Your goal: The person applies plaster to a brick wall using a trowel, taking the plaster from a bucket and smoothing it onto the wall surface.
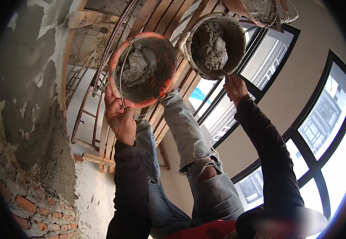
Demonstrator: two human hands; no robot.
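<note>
Two buckets of wet grey mortar, seen from below. Left hand [120, 117], closed around the thin wire handle [122, 85] of the orange bucket [143, 69], holds it up beside the plastered brick wall [29, 119]. Right hand [234, 88], clenched on a trowel handle [225, 74], reaches into the grey bucket [216, 44]. Torn jeans [189, 159] hang between both arms; windows [320, 131] at right.

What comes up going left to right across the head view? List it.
Plastered brick wall → left hand on a wire handle → orange bucket of mortar → grey bucket → right hand → dark-framed windows.
</note>
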